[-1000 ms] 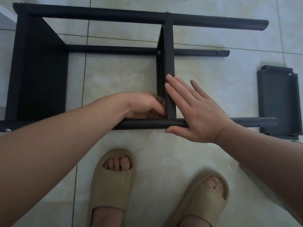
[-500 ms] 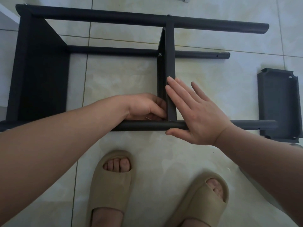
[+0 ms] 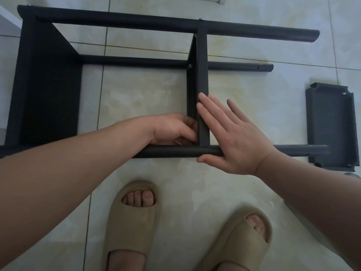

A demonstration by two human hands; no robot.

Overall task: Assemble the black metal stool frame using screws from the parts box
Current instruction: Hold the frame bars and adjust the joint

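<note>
head view: stool frame (image 3: pixel 48 94) on its side on floor (image 3: pixel 146 98), beyond both hands. right hand (image 3: pixel 234 137) flat, bracing crossbar (image 3: pixel 202 75). left hand (image 3: pixel 172 130) curled at joint just left of it; grasp unclear. risk: crossbar may shift, screw cross-threads.

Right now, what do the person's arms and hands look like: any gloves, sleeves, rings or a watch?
The left hand and right hand are bare: no gloves, no rings visible. Both forearms are uncovered, with no sleeve, watch or band in view. A small dark mark sits by the right forearm's edge; unclear what.
</note>
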